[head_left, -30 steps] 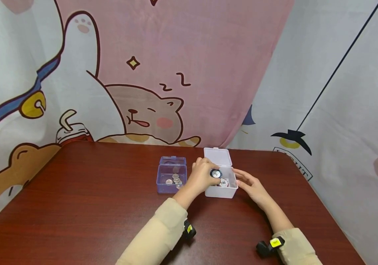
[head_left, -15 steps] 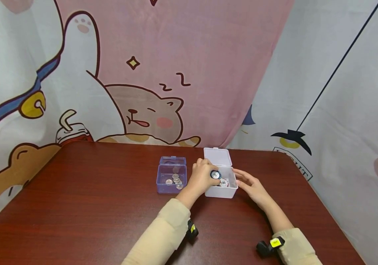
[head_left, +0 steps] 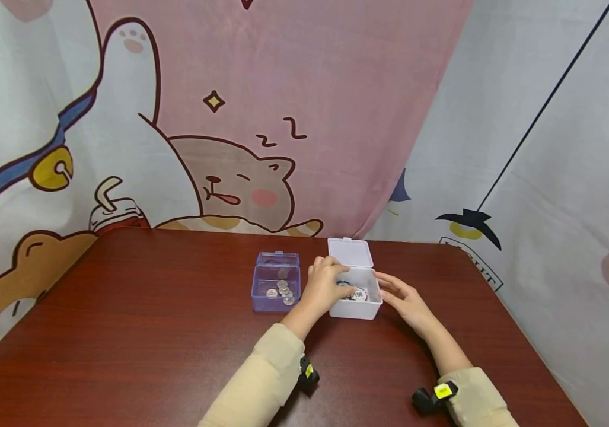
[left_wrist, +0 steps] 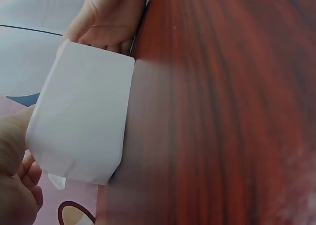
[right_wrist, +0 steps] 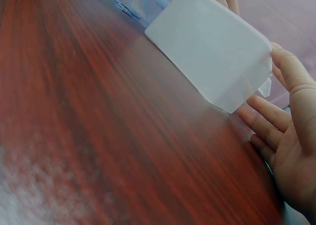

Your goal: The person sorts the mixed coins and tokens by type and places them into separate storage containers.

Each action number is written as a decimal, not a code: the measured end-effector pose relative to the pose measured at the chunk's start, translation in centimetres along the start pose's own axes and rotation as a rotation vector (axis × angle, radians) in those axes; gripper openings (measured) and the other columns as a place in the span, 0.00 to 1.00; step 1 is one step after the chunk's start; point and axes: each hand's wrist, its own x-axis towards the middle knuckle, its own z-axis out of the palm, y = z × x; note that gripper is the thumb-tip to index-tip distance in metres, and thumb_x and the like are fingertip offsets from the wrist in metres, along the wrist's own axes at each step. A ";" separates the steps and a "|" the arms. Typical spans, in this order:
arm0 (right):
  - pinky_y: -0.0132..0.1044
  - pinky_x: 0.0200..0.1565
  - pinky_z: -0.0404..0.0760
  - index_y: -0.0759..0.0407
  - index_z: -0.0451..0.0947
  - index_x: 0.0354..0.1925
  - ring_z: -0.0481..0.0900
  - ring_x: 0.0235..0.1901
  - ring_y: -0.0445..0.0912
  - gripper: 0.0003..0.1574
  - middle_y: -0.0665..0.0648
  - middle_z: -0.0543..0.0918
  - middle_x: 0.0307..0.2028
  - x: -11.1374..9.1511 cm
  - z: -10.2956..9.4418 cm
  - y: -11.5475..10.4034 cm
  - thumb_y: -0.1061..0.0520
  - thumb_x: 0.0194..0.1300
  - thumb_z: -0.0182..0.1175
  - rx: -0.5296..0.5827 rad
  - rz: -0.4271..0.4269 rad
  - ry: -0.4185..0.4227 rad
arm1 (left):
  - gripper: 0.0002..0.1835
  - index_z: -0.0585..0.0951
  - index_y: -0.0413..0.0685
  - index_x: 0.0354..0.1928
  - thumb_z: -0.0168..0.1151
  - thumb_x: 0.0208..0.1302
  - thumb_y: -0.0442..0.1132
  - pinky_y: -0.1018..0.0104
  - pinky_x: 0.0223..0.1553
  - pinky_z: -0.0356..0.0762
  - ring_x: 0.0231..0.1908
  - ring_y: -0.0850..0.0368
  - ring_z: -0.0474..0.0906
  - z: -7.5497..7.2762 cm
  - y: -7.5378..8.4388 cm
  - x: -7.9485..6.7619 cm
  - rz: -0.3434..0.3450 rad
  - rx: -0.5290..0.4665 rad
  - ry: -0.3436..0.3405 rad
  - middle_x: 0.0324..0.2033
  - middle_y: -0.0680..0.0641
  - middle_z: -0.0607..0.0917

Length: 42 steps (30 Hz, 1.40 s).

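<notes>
In the head view a white lidded plastic box (head_left: 354,310) stands on the table with its lid (head_left: 350,253) tipped back. Poker chips (head_left: 360,294) lie inside it, one marked 100. My left hand (head_left: 322,286) reaches over the box's left rim, thumb and index finger spread apart. Below that gap part of a blue-edged poker chip (head_left: 344,284) shows, largely hidden by the hand. My right hand (head_left: 407,302) rests its fingertips along the box's right side; in the right wrist view its thumb (right_wrist: 291,69) touches the upper corner and its fingers are relaxed.
Left of the white box stands a translucent blue box (head_left: 269,305), lid open, with several silvery coin-like discs (head_left: 284,290) in it. The brown wooden table (head_left: 139,332) runs back to a printed cloth (head_left: 368,118).
The blue-edged chip has gone from between my left thumb and index finger down into the white box, and those fingers have parted. My right hand has stayed in place.
</notes>
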 end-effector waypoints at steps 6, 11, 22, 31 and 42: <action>0.27 0.44 0.70 0.64 0.63 0.61 0.65 0.54 0.61 0.27 0.70 0.68 0.55 0.1 -0.1 0.1 0.64 0.63 0.52 0.005 -0.008 0.001 | 0.24 0.82 0.50 0.45 0.71 0.43 0.50 0.64 0.40 0.60 0.40 0.58 0.65 -0.6 0.2 -0.1 0.007 -0.046 0.032 0.37 0.53 0.76; 0.27 0.45 0.70 0.65 0.63 0.61 0.65 0.54 0.61 0.27 0.71 0.68 0.55 0.1 0.0 0.2 0.64 0.63 0.52 0.015 -0.007 0.000 | 0.25 0.82 0.53 0.46 0.71 0.43 0.52 0.65 0.39 0.59 0.39 0.60 0.64 -1.5 0.7 -0.4 0.026 -0.076 0.042 0.36 0.55 0.75; 0.29 0.44 0.71 0.64 0.63 0.61 0.67 0.53 0.61 0.27 0.70 0.69 0.55 0.0 -0.1 0.3 0.64 0.63 0.53 0.006 -0.013 0.004 | 0.25 0.81 0.51 0.46 0.70 0.44 0.52 0.65 0.37 0.59 0.37 0.62 0.63 -3.7 1.9 -1.9 0.092 -0.181 0.079 0.34 0.54 0.74; 0.29 0.44 0.70 0.64 0.63 0.61 0.67 0.53 0.60 0.27 0.69 0.70 0.54 0.1 0.0 0.2 0.63 0.63 0.53 0.004 -0.013 0.007 | 0.25 0.82 0.50 0.45 0.74 0.40 0.47 0.64 0.36 0.59 0.34 0.60 0.64 -6.1 2.0 -3.4 0.123 -0.271 0.117 0.31 0.58 0.72; 0.28 0.45 0.69 0.63 0.63 0.61 0.67 0.53 0.59 0.27 0.69 0.69 0.55 0.0 0.1 0.0 0.62 0.63 0.53 -0.008 0.012 0.012 | 0.25 0.82 0.52 0.45 0.74 0.39 0.45 0.58 0.44 0.60 0.37 0.62 0.67 -8.0 0.9 -5.6 0.136 -0.298 0.078 0.31 0.58 0.73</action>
